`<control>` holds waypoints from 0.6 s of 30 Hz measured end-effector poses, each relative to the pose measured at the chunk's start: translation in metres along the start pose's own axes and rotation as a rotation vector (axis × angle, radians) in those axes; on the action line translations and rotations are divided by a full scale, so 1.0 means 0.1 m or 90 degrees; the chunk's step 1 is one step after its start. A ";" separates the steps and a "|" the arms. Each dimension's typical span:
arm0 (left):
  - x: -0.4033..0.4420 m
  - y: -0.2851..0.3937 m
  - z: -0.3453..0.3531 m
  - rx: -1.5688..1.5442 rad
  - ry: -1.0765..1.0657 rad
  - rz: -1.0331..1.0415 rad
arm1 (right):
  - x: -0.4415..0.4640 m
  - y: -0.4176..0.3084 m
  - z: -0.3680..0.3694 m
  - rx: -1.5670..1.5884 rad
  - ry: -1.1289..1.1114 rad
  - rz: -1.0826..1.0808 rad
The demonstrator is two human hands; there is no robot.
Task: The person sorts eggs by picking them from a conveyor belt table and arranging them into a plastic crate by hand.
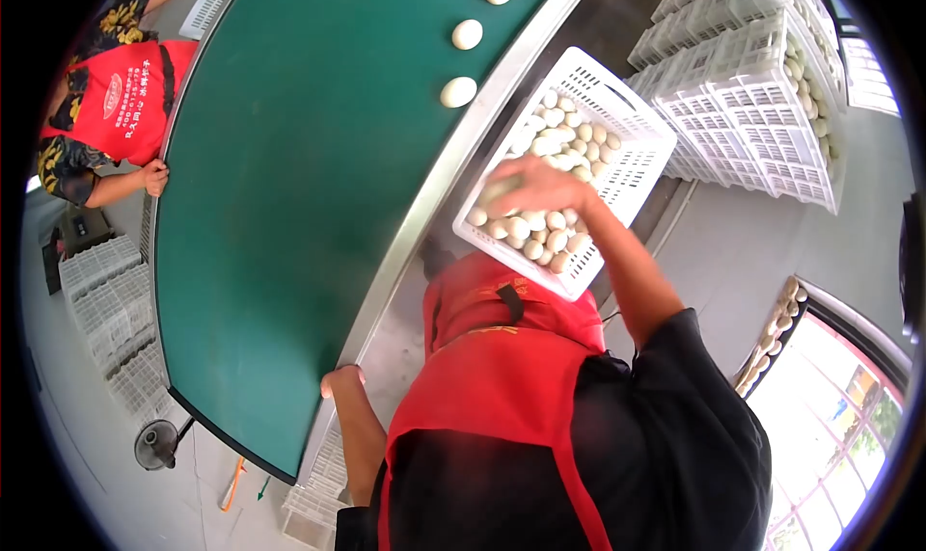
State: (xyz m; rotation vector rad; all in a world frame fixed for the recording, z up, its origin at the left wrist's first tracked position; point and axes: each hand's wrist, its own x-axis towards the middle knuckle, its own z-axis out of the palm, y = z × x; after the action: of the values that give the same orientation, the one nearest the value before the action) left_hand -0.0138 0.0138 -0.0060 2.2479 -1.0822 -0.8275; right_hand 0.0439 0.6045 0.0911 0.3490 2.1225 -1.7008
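My right hand (pixel 542 187) is over a white plastic crate (pixel 632 132) of pale eggs (pixel 557 241). Motion blurs its fingers, which are curled around a pale, greenish egg (pixel 498 190) that is smeared too. Lower left, my left hand (pixel 343 379) grips the metal edge (pixel 410 225) of the green conveyor belt (pixel 289 185), its fingers partly hidden. Two single eggs, one of them a white egg (pixel 458 92), lie on the belt near that edge, with several more at the top of the view.
Tall stacks of white crates (pixel 723 98) with eggs stand at right. Across the belt, another person in a red apron (pixel 130 98) rests a hand (pixel 154 177) on its edge. More white crates (pixel 111 300) and a fan (pixel 156 445) are at left.
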 end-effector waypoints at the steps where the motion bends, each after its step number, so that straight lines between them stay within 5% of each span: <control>1: 0.02 0.00 0.01 -0.002 -0.002 0.007 | -0.08 0.22 -0.19 0.007 0.059 0.102; 4: -0.22 0.03 -0.15 -0.015 -0.044 -0.004 | -0.13 1.52 -0.42 -0.017 0.355 0.277; 6: -0.35 0.04 -0.22 -0.026 -0.062 -0.020 | -0.20 1.94 -0.52 0.091 0.354 0.376; 12: -0.46 0.05 -0.36 -0.002 -0.082 -0.007 | -0.20 2.50 -0.19 -0.078 0.473 0.448; 16: -0.25 0.05 -0.23 -0.069 -0.049 -0.024 | -0.14 2.75 0.07 -0.230 0.464 0.419; 18: -0.22 0.05 -0.21 -0.066 -0.039 -0.039 | -0.25 2.23 -0.05 -0.293 0.337 0.492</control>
State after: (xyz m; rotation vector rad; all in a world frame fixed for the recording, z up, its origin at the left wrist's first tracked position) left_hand -0.0122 0.0327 0.0181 2.1917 -0.9790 -0.9618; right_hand 0.1617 0.6616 -0.0917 1.3705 2.1858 -0.7023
